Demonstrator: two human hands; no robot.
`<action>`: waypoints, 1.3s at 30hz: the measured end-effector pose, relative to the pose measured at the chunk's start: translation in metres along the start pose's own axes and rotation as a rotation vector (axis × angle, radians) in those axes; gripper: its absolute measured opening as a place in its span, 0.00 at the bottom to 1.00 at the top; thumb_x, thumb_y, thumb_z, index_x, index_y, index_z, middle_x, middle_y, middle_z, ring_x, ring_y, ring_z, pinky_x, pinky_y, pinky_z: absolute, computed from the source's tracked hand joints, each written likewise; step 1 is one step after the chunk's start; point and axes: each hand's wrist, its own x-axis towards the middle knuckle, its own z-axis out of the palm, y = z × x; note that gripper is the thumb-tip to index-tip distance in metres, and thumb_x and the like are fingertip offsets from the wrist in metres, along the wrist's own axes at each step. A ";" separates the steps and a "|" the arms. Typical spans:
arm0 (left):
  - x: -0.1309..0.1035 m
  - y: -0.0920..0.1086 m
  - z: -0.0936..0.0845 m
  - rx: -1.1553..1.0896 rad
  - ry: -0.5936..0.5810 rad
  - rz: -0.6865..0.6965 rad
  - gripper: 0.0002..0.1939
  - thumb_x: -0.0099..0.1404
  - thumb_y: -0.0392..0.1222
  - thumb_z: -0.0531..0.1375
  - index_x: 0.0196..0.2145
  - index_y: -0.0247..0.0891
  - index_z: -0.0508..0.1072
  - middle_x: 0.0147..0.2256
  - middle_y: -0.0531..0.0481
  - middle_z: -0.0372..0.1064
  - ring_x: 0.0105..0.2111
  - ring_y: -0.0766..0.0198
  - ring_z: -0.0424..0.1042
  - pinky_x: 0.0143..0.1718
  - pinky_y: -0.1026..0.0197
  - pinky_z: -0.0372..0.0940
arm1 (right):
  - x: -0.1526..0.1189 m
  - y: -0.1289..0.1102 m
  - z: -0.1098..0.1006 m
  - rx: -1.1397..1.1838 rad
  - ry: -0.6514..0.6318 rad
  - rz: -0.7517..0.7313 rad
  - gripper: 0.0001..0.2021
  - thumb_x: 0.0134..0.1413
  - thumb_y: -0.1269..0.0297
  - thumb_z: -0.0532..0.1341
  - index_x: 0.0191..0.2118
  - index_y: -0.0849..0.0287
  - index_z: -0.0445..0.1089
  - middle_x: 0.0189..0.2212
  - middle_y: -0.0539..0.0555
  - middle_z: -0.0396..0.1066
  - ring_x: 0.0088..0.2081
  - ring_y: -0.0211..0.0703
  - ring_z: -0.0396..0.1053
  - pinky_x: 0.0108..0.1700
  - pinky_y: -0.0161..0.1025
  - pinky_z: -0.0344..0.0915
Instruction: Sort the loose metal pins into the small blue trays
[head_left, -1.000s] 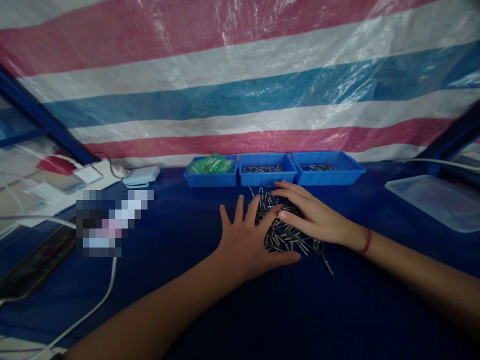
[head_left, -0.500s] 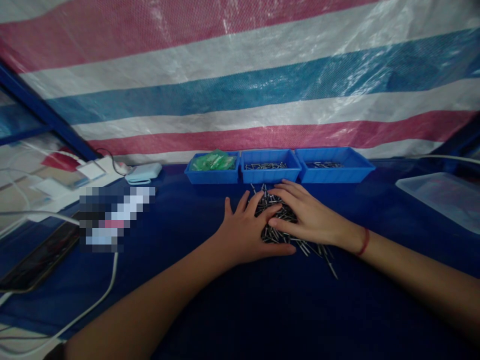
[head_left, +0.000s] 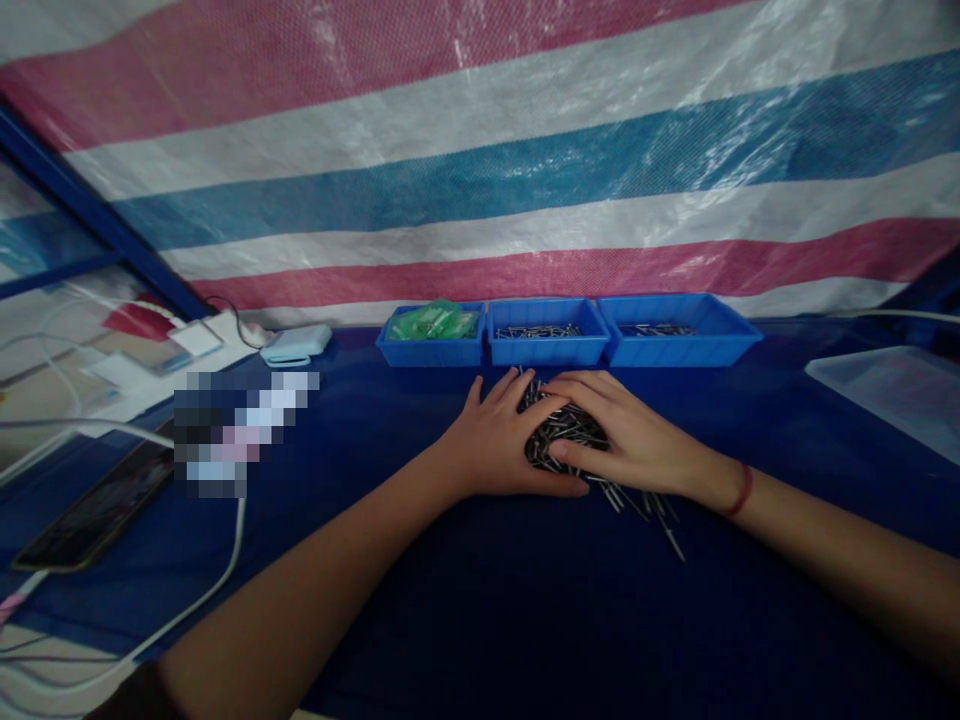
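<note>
A heap of thin metal pins [head_left: 566, 440], shaped like blind rivets, lies on the dark blue tabletop [head_left: 525, 610]. My left hand [head_left: 499, 440] rests against the heap's left side, fingers spread and thumb along its near edge. From the right, my right hand [head_left: 626, 430] arches over the heap, its thumb apart from its curved fingers. Both hands touch the pins without gripping them, and hide part of the heap. Several loose pins stick out below my right hand toward me.
Behind the heap stand a blue bin with green plastic packets [head_left: 435, 322], a middle blue bin [head_left: 547, 350] and a right blue bin [head_left: 682, 348], the last two holding pins. A phone [head_left: 94, 510] and white cable [head_left: 236, 550] lie left; a translucent plastic sheet or lid [head_left: 892, 400] lies right.
My hands have drawn slightly closer around the heap, and the pins between them look more bunched. The whole view has shifted a little.
</note>
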 end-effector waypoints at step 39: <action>-0.012 0.018 -0.006 0.163 0.184 0.204 0.09 0.68 0.42 0.52 0.39 0.42 0.72 0.39 0.54 0.71 0.43 0.61 0.64 0.47 0.53 0.50 | -0.022 -0.029 -0.035 -0.032 0.101 -0.029 0.06 0.56 0.65 0.56 0.35 0.59 0.68 0.30 0.54 0.71 0.34 0.42 0.69 0.37 0.40 0.63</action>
